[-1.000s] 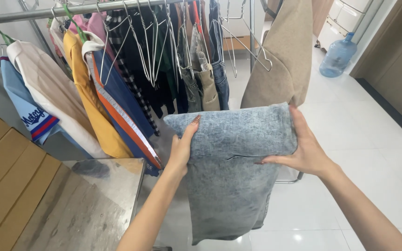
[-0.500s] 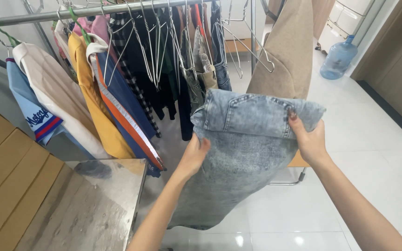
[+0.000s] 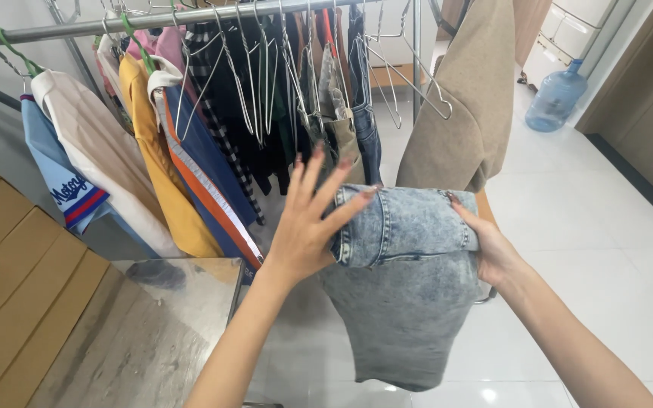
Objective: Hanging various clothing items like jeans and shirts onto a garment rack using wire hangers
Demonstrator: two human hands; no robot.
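Centrally: folded light-wash denim garment (image 3: 406, 279) held up in front of the clothes rail (image 3: 190, 17), lower part hanging free above the white tiled floor (image 3: 591, 227). Left hand (image 3: 307, 227) open, fingers spread, palm pressed flat against the garment's left fold. Right hand (image 3: 493, 253) closed on the right edge, gripping the denim (thumb on the front). Behind: crowded hangers with a yellow top (image 3: 156, 166), a beige garment (image 3: 466, 106). Lower left: metal surface (image 3: 153, 332). Far right: blue water bottle (image 3: 557, 98) on the floor.
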